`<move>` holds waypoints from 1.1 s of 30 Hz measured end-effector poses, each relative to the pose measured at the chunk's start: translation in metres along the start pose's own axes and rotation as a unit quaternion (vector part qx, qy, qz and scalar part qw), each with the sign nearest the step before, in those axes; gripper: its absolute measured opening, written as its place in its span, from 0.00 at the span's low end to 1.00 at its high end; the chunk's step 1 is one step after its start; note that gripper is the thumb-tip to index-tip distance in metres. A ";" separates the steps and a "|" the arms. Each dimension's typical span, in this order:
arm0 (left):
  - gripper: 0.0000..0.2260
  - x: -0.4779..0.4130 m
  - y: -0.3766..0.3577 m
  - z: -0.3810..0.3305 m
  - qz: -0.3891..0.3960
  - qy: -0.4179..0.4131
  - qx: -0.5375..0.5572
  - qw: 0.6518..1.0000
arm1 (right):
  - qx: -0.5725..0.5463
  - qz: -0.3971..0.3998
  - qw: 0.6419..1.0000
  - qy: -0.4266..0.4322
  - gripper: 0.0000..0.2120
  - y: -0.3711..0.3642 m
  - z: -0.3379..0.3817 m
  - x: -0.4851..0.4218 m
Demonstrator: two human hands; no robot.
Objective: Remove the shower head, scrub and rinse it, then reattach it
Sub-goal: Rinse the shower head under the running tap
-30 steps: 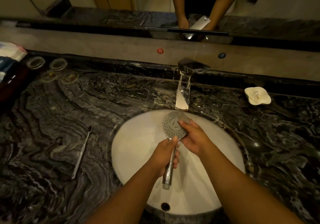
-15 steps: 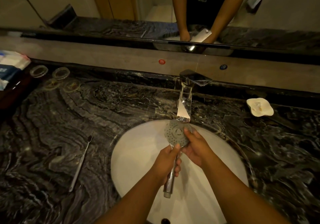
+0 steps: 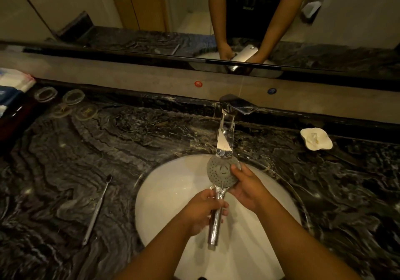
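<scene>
The upper rim of the chrome shower head with a round grey perforated face (image 3: 220, 172) is tucked under the spout of the angular chrome faucet (image 3: 226, 136), which stands at the far edge of the white oval sink basin (image 3: 171, 193). That rim is hidden, and whether water is running is hard to make out. The basin's near side and its drain are cut off by the bottom of the view.

The shower head is held above the basin, face up. Its disc is toward the faucet and its handle points back toward the person, the open end free over the basin's middle.

The left hand (image 3: 203, 211) is wrapped around the handle just below the neck, with its fingers curled over the metal and covering that stretch. The right hand (image 3: 246, 190) clasps the disc's right edge, thumb tip on the perforated face. Its other fingers are behind the disc, out of sight.

Left of the basin, a slim grey toothbrush (image 3: 97, 208) lies on the dark veined marble counter (image 3: 129, 141). Far to the basin's left sit four clear round glass coasters (image 3: 45, 94), beside packets that are cut off by the frame edge and too dim to identify. Right of the basin rests a white wavy-edged soap dish (image 3: 316, 139). Behind the basin, the wall mirror (image 3: 151, 9) reflects the person's arms, the reflected hands partly hidden by its lower frame.
</scene>
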State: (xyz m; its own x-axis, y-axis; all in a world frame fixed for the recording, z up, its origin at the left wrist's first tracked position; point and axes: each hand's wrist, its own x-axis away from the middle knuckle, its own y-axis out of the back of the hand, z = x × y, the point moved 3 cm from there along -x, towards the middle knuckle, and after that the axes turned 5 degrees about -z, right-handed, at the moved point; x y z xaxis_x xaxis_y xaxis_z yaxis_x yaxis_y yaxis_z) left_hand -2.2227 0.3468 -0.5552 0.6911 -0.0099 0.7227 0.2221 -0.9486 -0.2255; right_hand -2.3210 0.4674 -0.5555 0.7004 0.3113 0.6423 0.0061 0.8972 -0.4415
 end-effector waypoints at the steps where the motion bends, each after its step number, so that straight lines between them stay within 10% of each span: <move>1: 0.12 0.001 0.000 -0.001 0.011 -0.004 -0.002 1.000 | 0.010 0.001 1.000 -0.002 0.16 0.000 0.002 0.002; 10: 0.10 -0.002 0.002 0.002 0.000 -0.028 0.023 0.999 | 0.253 -0.092 0.960 0.076 0.13 -0.011 0.088 0.028; 33: 0.13 0.014 0.008 0.008 -0.022 -0.022 0.042 0.999 | 0.224 -0.134 0.956 0.136 0.10 -0.056 0.135 0.054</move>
State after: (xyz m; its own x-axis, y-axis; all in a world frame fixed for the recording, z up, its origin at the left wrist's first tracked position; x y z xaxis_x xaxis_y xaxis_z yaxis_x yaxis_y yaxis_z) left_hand -2.2059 0.3415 -0.5524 0.7083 0.0458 0.7044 0.3076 -0.9182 -0.2496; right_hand -2.3801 0.4761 -0.4110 0.8770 0.0125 0.4804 -0.0516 0.9963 0.0683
